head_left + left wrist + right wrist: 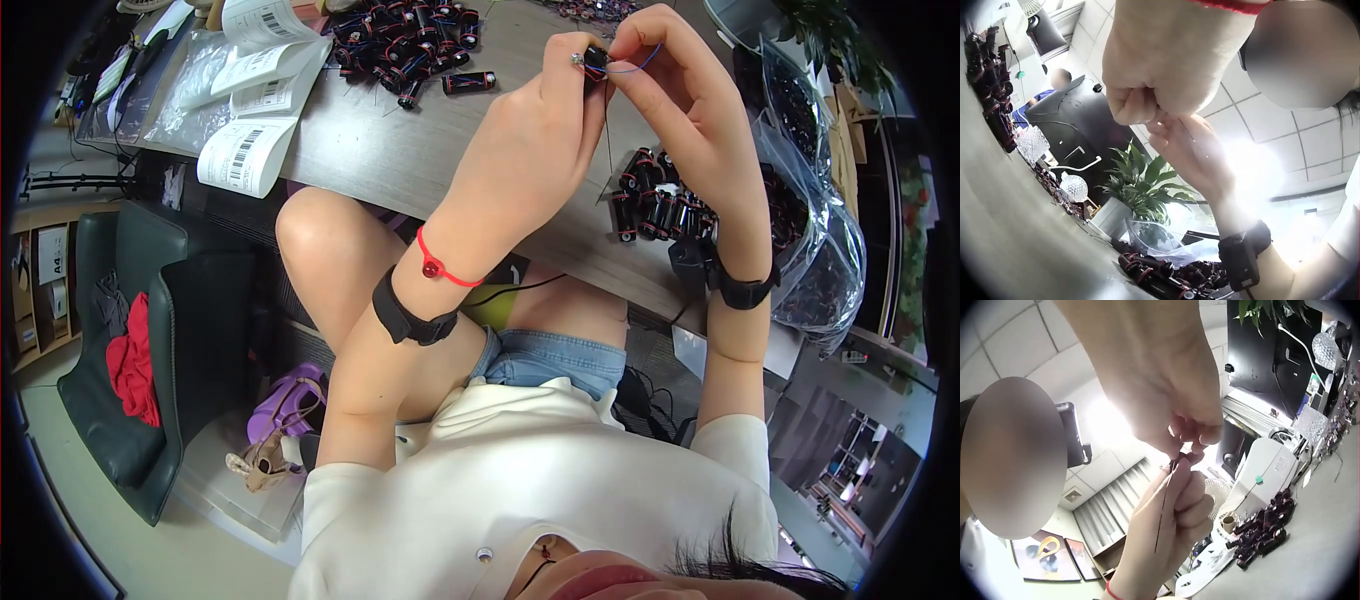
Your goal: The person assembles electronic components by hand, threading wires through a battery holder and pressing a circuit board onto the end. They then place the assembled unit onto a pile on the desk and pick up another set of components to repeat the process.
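Up over the table, my left hand (530, 150) grips a small black cylinder (596, 60) with a shiny metal end; most of it is hidden by the fingers. My right hand (700, 130) is right beside it, thumb and forefinger pinching a thin blue wire (640, 68) at the cylinder. In the left wrist view the left hand (1154, 69) covers the cylinder, and the right hand (1194, 153) shows behind it. From the right wrist, the fingertips of both hands meet, and a thin dark wire (1161, 519) hangs down across the left hand (1166, 519).
A heap of similar black cylinders (405, 45) lies at the table's back, with one loose cylinder (469, 82) near it. More cylinders (660, 205) lie under the right forearm, beside a clear plastic bag (825, 260). Barcode label sheets (245, 150) hang over the table's left edge.
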Available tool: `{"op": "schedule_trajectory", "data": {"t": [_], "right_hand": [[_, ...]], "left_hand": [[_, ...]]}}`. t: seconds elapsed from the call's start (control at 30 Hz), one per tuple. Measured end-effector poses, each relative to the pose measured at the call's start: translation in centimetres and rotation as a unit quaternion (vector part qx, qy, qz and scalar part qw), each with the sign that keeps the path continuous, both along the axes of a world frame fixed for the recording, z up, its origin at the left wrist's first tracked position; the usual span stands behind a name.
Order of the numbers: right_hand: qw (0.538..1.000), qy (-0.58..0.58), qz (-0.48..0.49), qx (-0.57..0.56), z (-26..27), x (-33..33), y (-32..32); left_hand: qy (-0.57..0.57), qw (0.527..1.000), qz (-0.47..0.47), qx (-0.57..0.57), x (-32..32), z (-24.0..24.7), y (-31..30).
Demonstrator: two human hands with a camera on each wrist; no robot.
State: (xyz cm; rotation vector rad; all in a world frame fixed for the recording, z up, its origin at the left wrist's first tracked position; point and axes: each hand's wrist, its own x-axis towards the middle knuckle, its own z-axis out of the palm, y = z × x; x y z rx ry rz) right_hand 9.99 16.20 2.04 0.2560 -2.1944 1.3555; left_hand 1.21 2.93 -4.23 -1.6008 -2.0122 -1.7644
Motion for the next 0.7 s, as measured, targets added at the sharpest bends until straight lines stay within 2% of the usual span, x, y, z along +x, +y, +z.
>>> {"op": "schedule_trajectory", "data": {"t": [0.03,0.17,0.33,0.43,0.6,0.63,0.67,0.7], "right_hand": [[0.978,-0.175,-0.110,0.035,1.3,1.1,-0.4],[0.967,-0.202,-0.108,0.115,2.3,1.7,0.1],[0.967,-0.199,-0.118,0.108,2.1,1.5,-0.6],[0.970,-0.184,-0.142,0.072,1.6,1.1,-1.1],[0.979,-0.155,-0.130,0.005,-0.2,-0.1,-0.7],[0.999,-0.002,0.006,-0.046,-2.6,-2.1,0.6],[0.974,0.151,0.142,-0.095,-4.9,-4.1,1.8],[0.904,0.298,0.270,-0.141,-4.8,-5.2,1.4]], "left_hand": [[-0.005,1.000,-0.013,-0.009,-0.1,0.0,-0.1],[0.022,0.998,-0.042,-0.037,-0.6,0.5,-0.4],[0.040,0.998,-0.012,-0.048,-0.3,0.4,-0.4],[0.059,0.997,0.030,-0.030,-0.3,-0.1,-0.2],[0.047,0.999,0.006,-0.021,-0.7,0.0,-0.3],[0.046,0.999,-0.006,-0.011,-0.8,-0.1,-0.2],[0.045,0.999,-0.018,-0.002,-0.9,-0.2,-0.1],[0.045,0.999,-0.030,0.008,-1.0,-0.2,0.1]]}}
